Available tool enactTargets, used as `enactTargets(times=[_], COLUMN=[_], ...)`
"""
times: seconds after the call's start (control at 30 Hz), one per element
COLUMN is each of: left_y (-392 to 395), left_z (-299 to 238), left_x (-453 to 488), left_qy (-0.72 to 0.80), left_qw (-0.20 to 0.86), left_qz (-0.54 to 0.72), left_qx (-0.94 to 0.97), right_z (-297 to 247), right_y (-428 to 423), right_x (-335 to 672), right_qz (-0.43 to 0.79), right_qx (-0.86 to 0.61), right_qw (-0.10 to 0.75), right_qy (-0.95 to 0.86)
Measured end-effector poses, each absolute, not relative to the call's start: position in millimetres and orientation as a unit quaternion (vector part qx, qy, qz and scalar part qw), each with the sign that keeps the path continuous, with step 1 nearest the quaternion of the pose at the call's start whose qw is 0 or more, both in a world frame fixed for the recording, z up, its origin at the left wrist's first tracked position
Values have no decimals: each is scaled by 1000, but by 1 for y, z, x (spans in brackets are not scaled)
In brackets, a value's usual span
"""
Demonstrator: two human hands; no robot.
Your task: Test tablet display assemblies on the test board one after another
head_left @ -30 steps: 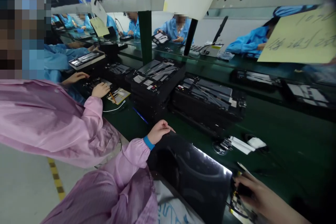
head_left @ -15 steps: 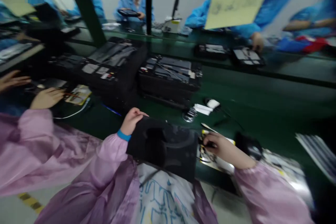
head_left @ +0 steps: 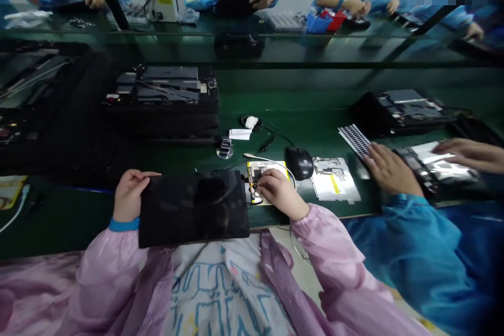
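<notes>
As I watch from afar, the left hand (head_left: 129,195) lies spread across the top corner of one glossy black rectangular panel (head_left: 192,210) on the green bench (head_left: 271,219). The right hand (head_left: 280,192), just beside it, pinches at one small board (head_left: 254,189); the pinched bit is too small to tell. One rounded black mouse (head_left: 299,163) sits near, and two co-worker's hands (head_left: 389,170) work a metal laptop base (head_left: 435,165).
</notes>
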State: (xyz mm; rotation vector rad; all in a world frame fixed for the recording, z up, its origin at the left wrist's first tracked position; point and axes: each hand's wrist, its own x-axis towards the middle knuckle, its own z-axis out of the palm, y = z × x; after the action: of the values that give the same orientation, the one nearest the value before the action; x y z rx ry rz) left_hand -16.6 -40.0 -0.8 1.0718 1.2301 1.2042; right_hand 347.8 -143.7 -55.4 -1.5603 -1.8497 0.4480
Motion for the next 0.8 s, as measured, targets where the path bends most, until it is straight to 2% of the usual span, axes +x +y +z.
enactTargets(times=[0.23, 0.43, 0.57, 0.8], left_y=[-40, -40, -49, -60], left_z=[1, -8, -16, -23], left_x=[-16, -21, -24, -27], left_qy=[522, 503, 479, 430], left_qw=[525, 545, 569, 606], left_qz=[499, 501, 505, 528], left_qx=[450, 445, 439, 411], right_z=[-55, -58, -63, -65], right_y=[-151, -160, -170, -178], right_x=[323, 302, 300, 306], right_qz=[95, 61, 34, -4], right_qx=[-685, -716, -703, -682], right_qw=[288, 301, 300, 237], right_qy=[-663, -627, -645, -692])
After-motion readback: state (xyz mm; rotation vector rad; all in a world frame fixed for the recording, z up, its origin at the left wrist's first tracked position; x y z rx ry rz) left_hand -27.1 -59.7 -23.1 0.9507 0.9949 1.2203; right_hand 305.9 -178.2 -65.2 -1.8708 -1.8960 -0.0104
